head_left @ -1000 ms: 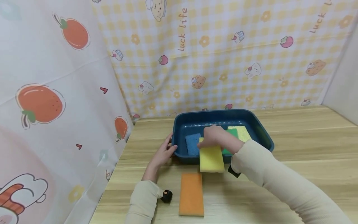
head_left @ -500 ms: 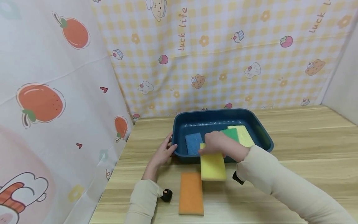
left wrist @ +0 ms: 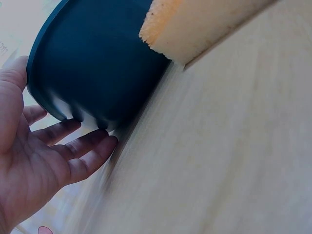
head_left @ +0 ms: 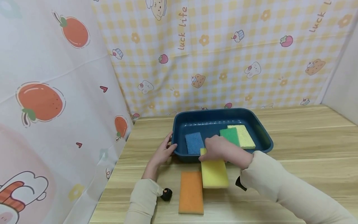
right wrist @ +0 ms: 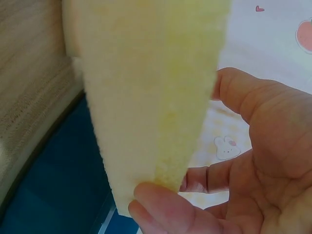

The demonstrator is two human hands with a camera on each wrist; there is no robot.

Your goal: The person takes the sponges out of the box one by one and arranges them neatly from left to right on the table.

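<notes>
My right hand [head_left: 219, 147] pinches a yellow sponge [head_left: 214, 174] by its far end, and the sponge's near end hangs over the table before the tray. The right wrist view shows its pale second layer beside the yellow one, with fingertips [right wrist: 163, 204] on its edges. My left hand [head_left: 162, 152] rests at the left side of a dark blue tray [head_left: 215, 115], its relaxed fingers against the outer wall and the thumb at the rim. Inside the tray lie a blue sponge [head_left: 194, 143], a green sponge [head_left: 230, 136] and a pale yellow sponge [head_left: 245, 137].
An orange sponge [head_left: 191, 193] lies flat on the wooden table [head_left: 302, 140], between my left forearm and the yellow sponge. Patterned cloth [head_left: 212, 62] hangs right behind the tray, and another printed cloth [head_left: 92, 118] borders the left. A white wall [head_left: 345, 81] stands at the right.
My right hand has drawn the yellow sponge toward me, away from the tray's middle, uncovering more of the green and pale yellow sponges. The left hand keeps its place.
</notes>
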